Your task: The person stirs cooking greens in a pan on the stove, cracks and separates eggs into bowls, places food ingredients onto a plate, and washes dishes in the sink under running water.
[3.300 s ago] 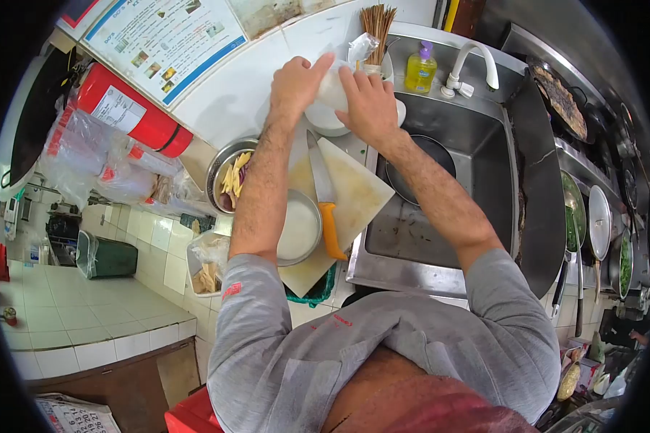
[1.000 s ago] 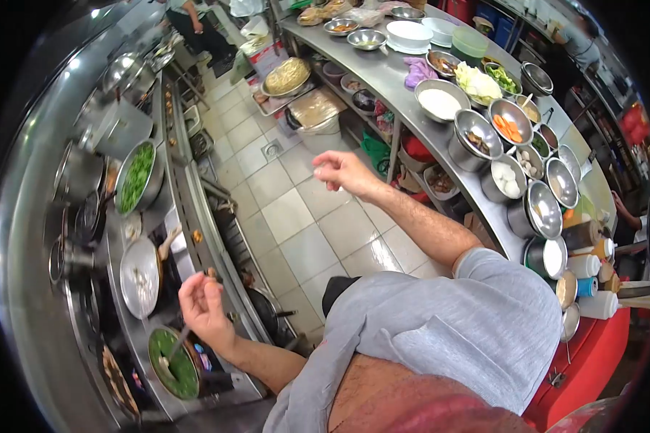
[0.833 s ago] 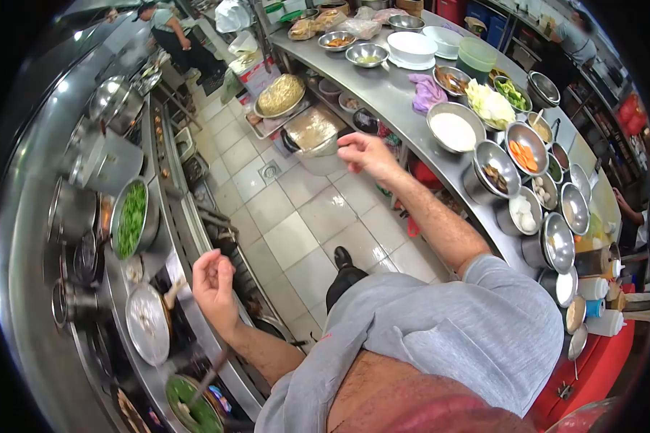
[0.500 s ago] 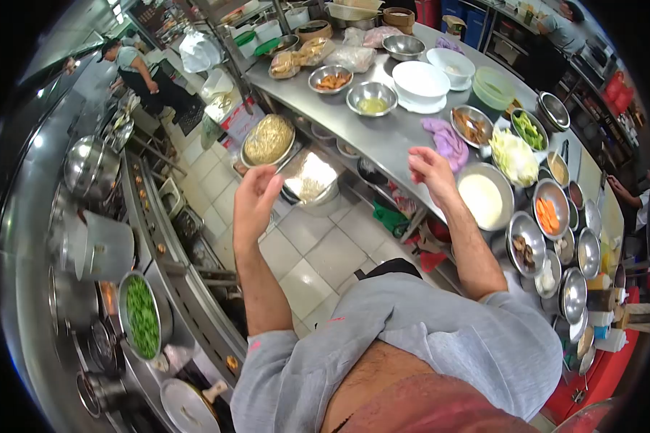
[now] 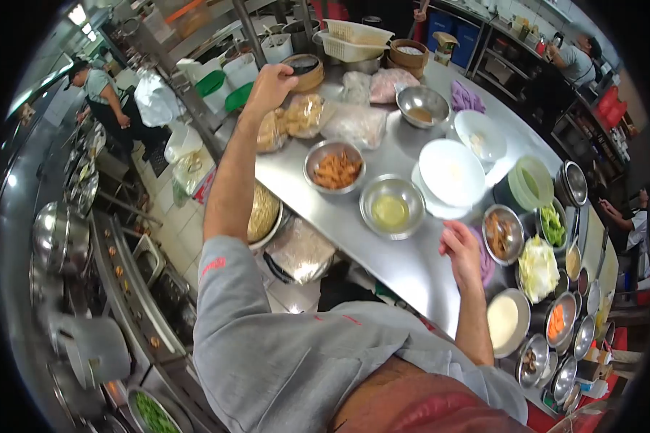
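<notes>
1. Currently, the person's left hand (image 5: 271,90) reaches over the far side of a shiny steel table (image 5: 404,263), beside a round, light-brown bamboo steamer (image 5: 312,80). Its fingers bend together; whether they touch or grip anything cannot be told.
2. The right hand (image 5: 464,256) is above the near edge, its fingers loosely curled and slightly apart, with no object visible in it. A crumpled purple cloth (image 5: 487,270) lies just beside it, apparently kept handy for wiping.
3. Between the hands are a steel bowl of orange-brown pieces (image 5: 332,146) and a steel bowl of clear yellow liquid (image 5: 392,185), probably separated so their contents do not mix.
4. A deep white bowl (image 5: 449,162) rests on a white plate (image 5: 444,212), perhaps to save space.
5. Clear plastic bags (image 5: 355,126) sit near the steamer, likely protecting the food inside. To the right, a steel bowl of creamy liquid (image 5: 525,310) stands near pale leafy vegetables (image 5: 539,274), seemingly grouped for easy reach.
</notes>
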`<action>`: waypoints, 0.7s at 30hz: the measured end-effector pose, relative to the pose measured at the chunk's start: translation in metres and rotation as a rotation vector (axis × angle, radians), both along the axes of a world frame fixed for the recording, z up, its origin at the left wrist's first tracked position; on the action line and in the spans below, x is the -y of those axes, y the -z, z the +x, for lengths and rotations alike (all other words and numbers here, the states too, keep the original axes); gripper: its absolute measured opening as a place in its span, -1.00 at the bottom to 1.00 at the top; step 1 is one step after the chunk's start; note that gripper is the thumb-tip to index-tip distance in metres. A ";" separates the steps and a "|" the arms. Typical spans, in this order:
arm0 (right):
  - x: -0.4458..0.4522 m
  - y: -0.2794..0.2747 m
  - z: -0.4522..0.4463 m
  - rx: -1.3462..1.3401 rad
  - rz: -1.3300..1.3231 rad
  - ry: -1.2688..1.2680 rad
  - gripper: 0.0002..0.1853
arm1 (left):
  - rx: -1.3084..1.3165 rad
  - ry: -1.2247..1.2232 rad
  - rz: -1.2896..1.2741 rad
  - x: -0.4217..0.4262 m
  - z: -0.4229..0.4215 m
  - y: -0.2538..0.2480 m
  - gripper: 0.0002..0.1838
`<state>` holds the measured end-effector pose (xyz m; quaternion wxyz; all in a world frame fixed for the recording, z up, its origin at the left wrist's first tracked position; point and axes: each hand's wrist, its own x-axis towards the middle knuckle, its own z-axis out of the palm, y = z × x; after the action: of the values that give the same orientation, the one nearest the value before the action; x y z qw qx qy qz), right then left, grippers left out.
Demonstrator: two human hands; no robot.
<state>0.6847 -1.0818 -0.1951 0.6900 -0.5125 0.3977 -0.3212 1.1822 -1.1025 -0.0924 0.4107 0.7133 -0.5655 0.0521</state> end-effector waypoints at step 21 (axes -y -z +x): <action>0.021 -0.058 0.093 -0.266 0.025 0.836 -0.67 | 0.308 0.206 0.344 0.473 0.251 0.144 -0.51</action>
<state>0.7779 -1.1028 -0.1367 0.4495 -0.3357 0.6604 -0.4991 1.4329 -1.5759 -0.2364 0.1953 0.6950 -0.6917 0.0211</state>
